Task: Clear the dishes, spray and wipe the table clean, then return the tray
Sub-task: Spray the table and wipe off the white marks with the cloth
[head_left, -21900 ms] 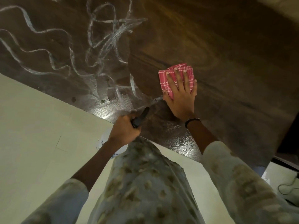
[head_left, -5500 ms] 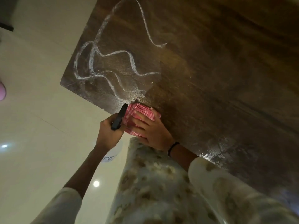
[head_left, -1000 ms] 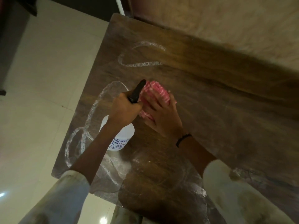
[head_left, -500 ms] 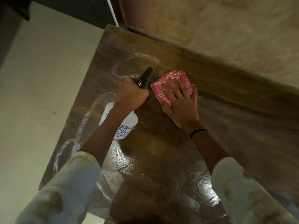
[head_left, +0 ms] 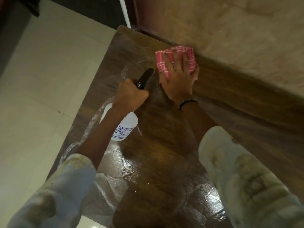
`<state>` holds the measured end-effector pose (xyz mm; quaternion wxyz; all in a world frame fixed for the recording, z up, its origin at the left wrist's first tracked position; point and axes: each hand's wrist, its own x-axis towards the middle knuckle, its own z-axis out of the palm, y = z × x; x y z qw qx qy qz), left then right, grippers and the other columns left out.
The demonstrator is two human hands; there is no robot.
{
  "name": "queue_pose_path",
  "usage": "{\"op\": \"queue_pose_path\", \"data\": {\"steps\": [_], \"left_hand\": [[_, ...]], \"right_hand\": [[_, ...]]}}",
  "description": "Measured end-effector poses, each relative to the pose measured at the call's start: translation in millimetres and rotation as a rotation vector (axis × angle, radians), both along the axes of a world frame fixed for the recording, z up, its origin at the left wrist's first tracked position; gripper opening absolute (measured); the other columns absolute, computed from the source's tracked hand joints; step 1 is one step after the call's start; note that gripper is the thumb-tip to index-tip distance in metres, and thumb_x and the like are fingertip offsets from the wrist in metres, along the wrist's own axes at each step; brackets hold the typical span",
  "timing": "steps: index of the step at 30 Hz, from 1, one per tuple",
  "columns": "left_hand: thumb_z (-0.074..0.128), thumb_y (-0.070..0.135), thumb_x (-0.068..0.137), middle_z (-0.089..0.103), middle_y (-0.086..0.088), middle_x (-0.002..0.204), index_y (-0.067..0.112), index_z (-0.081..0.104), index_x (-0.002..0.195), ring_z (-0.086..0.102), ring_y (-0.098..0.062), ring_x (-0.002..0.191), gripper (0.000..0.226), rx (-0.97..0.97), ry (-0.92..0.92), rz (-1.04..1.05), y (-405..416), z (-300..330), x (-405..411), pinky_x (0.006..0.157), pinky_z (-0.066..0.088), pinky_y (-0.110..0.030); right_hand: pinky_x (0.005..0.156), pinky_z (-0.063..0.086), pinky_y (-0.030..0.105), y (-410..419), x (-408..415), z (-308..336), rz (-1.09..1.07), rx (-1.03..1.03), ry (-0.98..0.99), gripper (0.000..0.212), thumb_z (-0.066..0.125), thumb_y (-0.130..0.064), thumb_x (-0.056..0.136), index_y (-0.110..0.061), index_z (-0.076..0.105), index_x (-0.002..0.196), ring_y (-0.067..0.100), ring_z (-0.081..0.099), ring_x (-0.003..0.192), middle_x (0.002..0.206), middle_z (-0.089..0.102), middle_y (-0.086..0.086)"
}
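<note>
Right hand (head_left: 178, 79) lies flat, fingers spread straight, pressing a folded red checked cloth (head_left: 176, 59) on the wooden table (head_left: 164, 137) at its far edge, against the beige wall (head_left: 230, 38). Left hand (head_left: 131, 96) grips a white spray bottle (head_left: 126, 124) by its black nozzle head, just left of the cloth. White foam trails on table's left side, wet sheen near.

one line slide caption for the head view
Right hand presses checked cloth on wet table; left hand grips spray bottle.
</note>
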<state>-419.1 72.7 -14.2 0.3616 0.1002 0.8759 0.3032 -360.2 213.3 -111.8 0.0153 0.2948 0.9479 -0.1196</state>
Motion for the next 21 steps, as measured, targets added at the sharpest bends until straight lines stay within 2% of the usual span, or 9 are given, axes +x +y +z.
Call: {"op": "queue_pose_path", "data": {"steps": [4, 7, 10, 13, 16, 18, 21], "left_hand": [[0.064, 0.022, 0.085, 0.054, 0.001, 0.065, 0.02, 0.053, 0.074, 0.053, -0.016, 0.065, 0.016, 0.0, 0.022, 0.027, -5.7, -3.0, -6.3, 0.06, 0.042, -0.025], [0.064, 0.023, 0.085, 0.052, 0.003, 0.063, 0.018, 0.057, 0.079, 0.051, -0.01, 0.059, 0.011, -0.003, 0.008, 0.031, -10.1, -0.8, -14.9, 0.053, 0.037, -0.021], [0.06, 0.019, 0.087, 0.052, -0.003, 0.067, 0.017, 0.056, 0.092, 0.049, -0.012, 0.059, 0.007, -0.037, 0.029, 0.017, -14.8, 5.1, -25.1, 0.053, 0.035, -0.02], [0.061, 0.019, 0.085, 0.056, -0.01, 0.079, 0.009, 0.061, 0.103, 0.055, -0.024, 0.072, 0.021, -0.072, 0.043, 0.035, -22.0, 2.8, -37.4, 0.068, 0.042, -0.028], [0.063, 0.017, 0.079, 0.06, -0.015, 0.084, 0.003, 0.062, 0.108, 0.06, -0.033, 0.078, 0.033, -0.095, 0.076, 0.079, -27.5, -2.6, -46.6, 0.071, 0.046, -0.034], [0.063, 0.016, 0.078, 0.062, -0.017, 0.089, 0.003, 0.061, 0.111, 0.062, -0.034, 0.08, 0.036, -0.104, 0.077, 0.093, -31.2, -4.7, -51.1, 0.073, 0.05, -0.036], [0.064, 0.018, 0.077, 0.064, -0.019, 0.094, 0.002, 0.059, 0.114, 0.063, -0.035, 0.082, 0.04, -0.103, 0.069, 0.104, -34.5, -6.0, -55.2, 0.077, 0.054, -0.041]], "right_hand": [[0.109, 0.009, 0.063, -30.4, 8.4, -2.4, 0.273, 0.023, 0.047, 0.053, 0.031, -0.05, 0.094, -0.028, 0.041, 0.142, 0.03, 0.025, 0.143, 0.152, 0.036, 0.003], [0.11, 0.012, 0.06, -24.4, 44.3, -4.2, 0.455, 0.051, -0.009, 0.057, 0.029, -0.056, 0.092, -0.035, 0.032, 0.145, 0.027, 0.022, 0.144, 0.155, 0.03, -0.002], [0.109, 0.016, 0.06, 4.4, 60.8, -4.9, 0.355, 0.067, -0.021, 0.058, 0.029, -0.055, 0.092, -0.033, 0.033, 0.146, 0.026, 0.023, 0.144, 0.154, 0.031, -0.001], [0.109, 0.013, 0.063, 19.2, 34.7, -3.1, 0.175, 0.04, -0.038, 0.058, 0.032, -0.05, 0.093, -0.03, 0.031, 0.147, 0.027, 0.018, 0.146, 0.156, 0.028, 0.003], [0.109, 0.009, 0.065, 9.3, -8.7, -2.3, 0.079, 0.034, -0.033, 0.057, 0.034, -0.047, 0.095, -0.03, 0.027, 0.148, 0.026, 0.014, 0.147, 0.158, 0.022, 0.002], [0.109, 0.007, 0.065, -7.8, -28.6, -3.1, 0.076, 0.028, -0.019, 0.057, 0.032, -0.048, 0.094, -0.029, 0.029, 0.148, 0.027, 0.015, 0.146, 0.157, 0.024, 0.003], [0.109, 0.007, 0.063, -33.0, -28.3, -2.4, 0.23, 0.021, 0.019, 0.056, 0.033, -0.049, 0.094, -0.028, 0.032, 0.147, 0.028, 0.018, 0.145, 0.155, 0.029, 0.003]]}}
